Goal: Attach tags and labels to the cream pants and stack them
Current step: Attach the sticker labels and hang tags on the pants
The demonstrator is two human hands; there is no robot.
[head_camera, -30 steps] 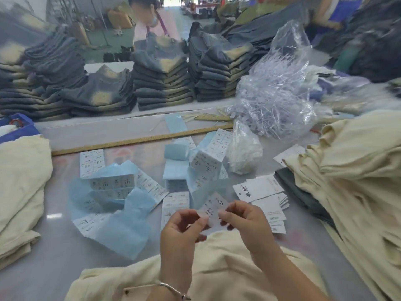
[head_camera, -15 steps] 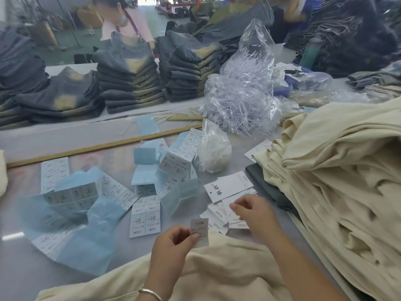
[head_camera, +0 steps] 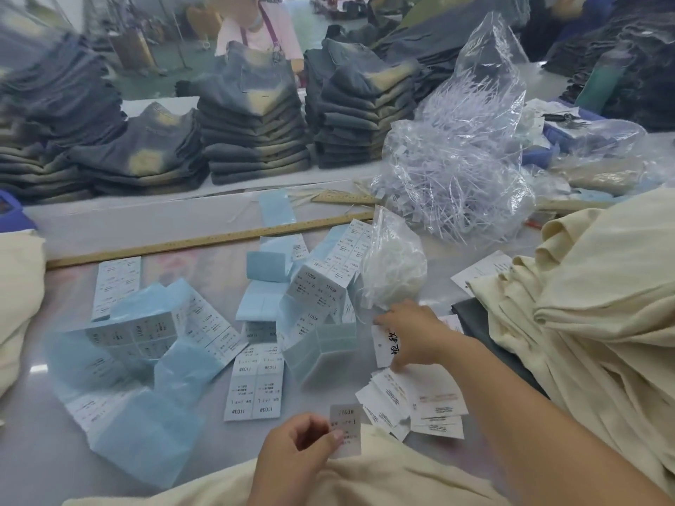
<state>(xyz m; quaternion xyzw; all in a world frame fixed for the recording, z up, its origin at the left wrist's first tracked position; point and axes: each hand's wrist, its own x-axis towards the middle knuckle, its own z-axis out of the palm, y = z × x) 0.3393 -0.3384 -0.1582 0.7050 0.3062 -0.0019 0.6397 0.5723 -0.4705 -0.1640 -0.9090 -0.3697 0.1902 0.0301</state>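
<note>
Cream pants (head_camera: 383, 480) lie across the near table edge under my arms. My left hand (head_camera: 296, 451) pinches a small white size label (head_camera: 346, 429) upright just above them. My right hand (head_camera: 412, 334) reaches forward over a loose pile of white hang tags (head_camera: 427, 399); its fingers lie on the topmost tag (head_camera: 383, 345), and whether it grips that tag is unclear. Sheets of peel-off labels on blue backing (head_camera: 255, 381) are spread across the table's middle. A tall heap of cream pants (head_camera: 602, 304) fills the right side.
A small bag of white strings (head_camera: 394, 272) and a big clear bag of plastic tag loops (head_camera: 460, 169) sit beyond the tags. A long wooden ruler (head_camera: 204, 241) crosses the table. Stacks of dark jeans (head_camera: 252, 122) line the back; more cream fabric (head_camera: 18, 304) lies at left.
My hands have come apart: the left keeps the small label near the pants, while the right has reached forward and right onto the hang tag pile.
</note>
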